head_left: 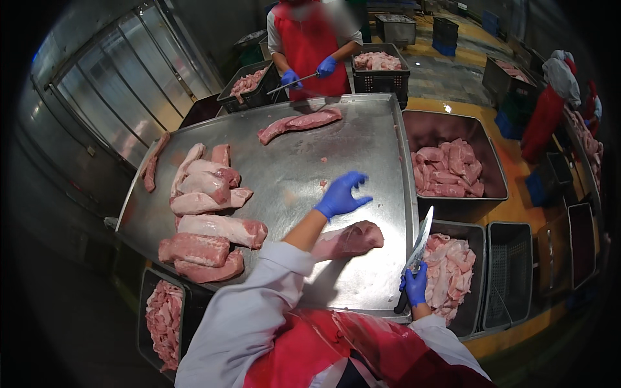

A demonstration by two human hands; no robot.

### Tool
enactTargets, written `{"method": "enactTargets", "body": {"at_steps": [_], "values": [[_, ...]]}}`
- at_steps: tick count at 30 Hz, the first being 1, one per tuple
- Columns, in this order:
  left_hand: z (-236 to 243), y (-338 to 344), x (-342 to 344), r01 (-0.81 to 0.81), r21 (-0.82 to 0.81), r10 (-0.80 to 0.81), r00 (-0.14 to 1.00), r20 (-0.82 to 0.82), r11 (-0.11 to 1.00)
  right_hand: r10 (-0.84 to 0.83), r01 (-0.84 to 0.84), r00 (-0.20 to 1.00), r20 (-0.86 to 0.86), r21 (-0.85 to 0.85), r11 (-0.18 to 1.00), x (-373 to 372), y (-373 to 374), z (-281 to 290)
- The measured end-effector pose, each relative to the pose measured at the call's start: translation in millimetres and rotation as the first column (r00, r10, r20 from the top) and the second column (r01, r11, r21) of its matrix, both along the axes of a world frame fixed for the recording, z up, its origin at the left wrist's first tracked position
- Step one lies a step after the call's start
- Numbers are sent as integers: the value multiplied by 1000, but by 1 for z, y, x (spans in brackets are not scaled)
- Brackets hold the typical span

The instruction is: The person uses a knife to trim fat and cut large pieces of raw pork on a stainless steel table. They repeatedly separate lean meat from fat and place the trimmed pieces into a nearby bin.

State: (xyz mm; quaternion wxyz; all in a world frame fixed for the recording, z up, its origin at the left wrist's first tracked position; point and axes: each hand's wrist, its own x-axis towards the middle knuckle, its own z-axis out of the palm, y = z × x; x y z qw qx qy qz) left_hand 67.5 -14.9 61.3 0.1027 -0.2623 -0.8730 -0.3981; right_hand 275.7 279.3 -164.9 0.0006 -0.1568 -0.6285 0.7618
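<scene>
My left hand point(343, 195), in a blue glove, is held over the metal table with its fingers apart and nothing in it. Just below it, partly covered by my forearm, lies a long piece of pink meat point(354, 239). At the table's right edge my right hand point(416, 283), also gloved in blue, is closed around a knife point(420, 240). The wide blade points up and away, and part of the dark handle shows below the fingers. Several pale, fatty slabs of meat point(206, 202) lie bunched on the table's left side.
A bin of meat pieces point(446, 171) and a crate of trimmings point(446, 271) stand right of the metal table point(278, 168); another trimmings crate point(165, 320) is lower left. Across the table, a co-worker point(310, 52) holds a thin rod near a meat strip point(299, 124).
</scene>
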Motion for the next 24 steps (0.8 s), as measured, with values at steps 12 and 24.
{"method": "enactTargets", "body": {"at_steps": [12,24], "values": [[80,-66,41,64,0,-61,955,-289,998,-60,59,998,17,37,998,17,5,-6],[-137,-62,159,-120,-738,392,896,207,664,-30,31,999,44,-23,999,25,23,10]]}}
